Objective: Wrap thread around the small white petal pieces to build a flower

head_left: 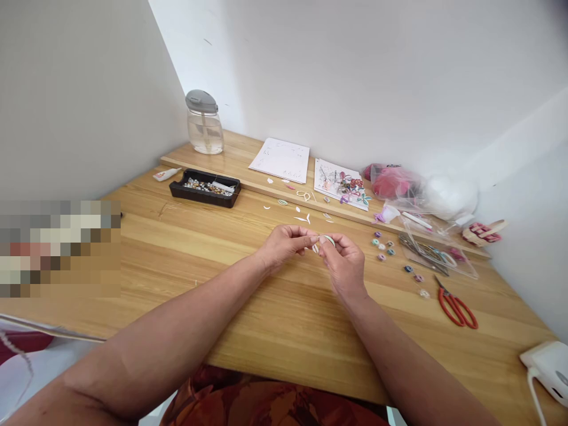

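Both hands meet over the middle of the table with their fingertips nearly touching. My right hand [345, 260] is closed in a pinch on a small pale-green, curved leaf-shaped piece [329, 239]. The thumb and index finger of my left hand [287, 245] are pressed together at the left end of that piece. A whitish bit shows just below the fingertips; its shape is too small to make out. Just beyond the hands lie several small white petal-like cutouts [302, 219] and a green-edged leaf shape [283, 202].
A black tray [202, 197] of beads lies left. Behind stand a water jug [204, 124] and paper sheets [281, 158], on a raised ledge. On the right are several thread spools [408, 269], red-handled scissors [457, 307], plastic bags [448, 195], a small basket [481, 233] and a white charger [548, 370].
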### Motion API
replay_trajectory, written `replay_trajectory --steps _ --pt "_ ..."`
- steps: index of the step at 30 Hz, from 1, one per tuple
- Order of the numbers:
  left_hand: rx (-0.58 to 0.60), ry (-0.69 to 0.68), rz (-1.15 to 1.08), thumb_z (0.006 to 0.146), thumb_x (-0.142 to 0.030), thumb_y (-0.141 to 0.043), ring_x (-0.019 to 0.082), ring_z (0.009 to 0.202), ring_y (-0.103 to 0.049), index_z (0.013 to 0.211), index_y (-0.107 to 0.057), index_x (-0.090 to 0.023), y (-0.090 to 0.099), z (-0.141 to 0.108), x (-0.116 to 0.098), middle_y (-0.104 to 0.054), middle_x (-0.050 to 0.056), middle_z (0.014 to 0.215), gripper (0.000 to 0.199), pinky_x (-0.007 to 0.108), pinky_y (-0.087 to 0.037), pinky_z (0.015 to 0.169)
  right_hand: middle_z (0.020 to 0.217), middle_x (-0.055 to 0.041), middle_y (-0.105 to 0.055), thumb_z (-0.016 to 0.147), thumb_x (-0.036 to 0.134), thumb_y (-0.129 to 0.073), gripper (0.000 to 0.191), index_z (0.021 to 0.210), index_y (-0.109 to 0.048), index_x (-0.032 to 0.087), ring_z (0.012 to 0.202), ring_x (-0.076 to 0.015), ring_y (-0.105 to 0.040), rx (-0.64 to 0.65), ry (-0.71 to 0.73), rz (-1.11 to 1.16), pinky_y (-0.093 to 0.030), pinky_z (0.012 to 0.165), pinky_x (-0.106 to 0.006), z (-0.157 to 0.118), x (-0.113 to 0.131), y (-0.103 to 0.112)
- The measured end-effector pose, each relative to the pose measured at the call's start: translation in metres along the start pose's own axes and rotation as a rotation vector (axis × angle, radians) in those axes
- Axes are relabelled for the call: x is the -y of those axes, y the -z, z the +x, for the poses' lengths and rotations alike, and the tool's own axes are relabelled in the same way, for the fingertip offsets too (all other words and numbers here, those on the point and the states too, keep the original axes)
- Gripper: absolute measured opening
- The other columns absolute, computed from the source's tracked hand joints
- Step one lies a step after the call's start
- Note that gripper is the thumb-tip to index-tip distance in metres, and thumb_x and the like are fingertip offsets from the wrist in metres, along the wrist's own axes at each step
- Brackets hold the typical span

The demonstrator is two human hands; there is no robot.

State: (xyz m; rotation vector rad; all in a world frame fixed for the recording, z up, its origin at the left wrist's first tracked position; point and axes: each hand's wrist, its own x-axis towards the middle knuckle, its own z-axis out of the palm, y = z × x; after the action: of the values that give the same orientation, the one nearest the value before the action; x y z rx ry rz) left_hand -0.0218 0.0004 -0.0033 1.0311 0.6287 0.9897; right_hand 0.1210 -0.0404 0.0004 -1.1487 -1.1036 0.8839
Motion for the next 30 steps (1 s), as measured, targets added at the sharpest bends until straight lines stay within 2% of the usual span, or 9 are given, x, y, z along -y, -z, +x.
replay_trajectory --steps 6,14,22,30 --pt "-0.008 0.066 -0.118 0.061 -0.04 -0.084 0.011 0.068 -0.059 0.075 -0.071 -0.011 -0.0037 -0.0013 -0.0016 -0.068 0.005 0.076 0.034 0.024 -0.046 0.067 0.06 0.0029 -0.059 0.074 0.034 -0.074 0.02 0.081 -0.066 0.016 0.05 -0.0087 -0.046 -0.053 -0.019 0.01 -0.036 0.049 -0.023 0.0017 0.0015 -0.001" --pt "0.001 0.077 -0.13 0.063 -0.038 -0.084 0.014 0.074 -0.065 0.079 -0.071 -0.01 -0.0055 -0.0028 -0.0011 -0.071 0.008 0.08 0.035 0.025 -0.05 0.07 0.06 0.0028 -0.059 0.071 0.035 -0.075 0.022 0.079 -0.065 0.017 0.046 -0.0074 -0.041 -0.095 -0.088 0.061 -0.031 0.044 -0.023 0.0013 0.0032 -0.0037" --pt "-0.029 0.121 -0.2 0.063 -0.034 -0.085 0.013 0.072 -0.066 0.078 -0.07 -0.01 -0.0067 -0.0028 0.0017 -0.07 0.007 0.078 0.032 0.023 -0.052 0.067 0.057 0.0041 -0.056 0.071 0.034 -0.075 0.022 0.078 -0.064 0.017 0.043 -0.0059 -0.038 -0.079 -0.122 0.122 -0.029 0.042 -0.022 0.0015 0.001 -0.0038" --pt "-0.039 0.128 -0.17 0.064 -0.033 -0.084 0.012 0.07 -0.064 0.078 -0.07 -0.01 -0.0077 -0.004 0.0001 -0.07 0.007 0.077 0.03 0.024 -0.051 0.067 0.056 0.0046 -0.055 0.072 0.035 -0.075 0.022 0.079 -0.064 0.017 0.043 -0.0062 -0.037 -0.065 -0.121 0.122 -0.028 0.042 -0.022 0.0014 0.0005 -0.0037"
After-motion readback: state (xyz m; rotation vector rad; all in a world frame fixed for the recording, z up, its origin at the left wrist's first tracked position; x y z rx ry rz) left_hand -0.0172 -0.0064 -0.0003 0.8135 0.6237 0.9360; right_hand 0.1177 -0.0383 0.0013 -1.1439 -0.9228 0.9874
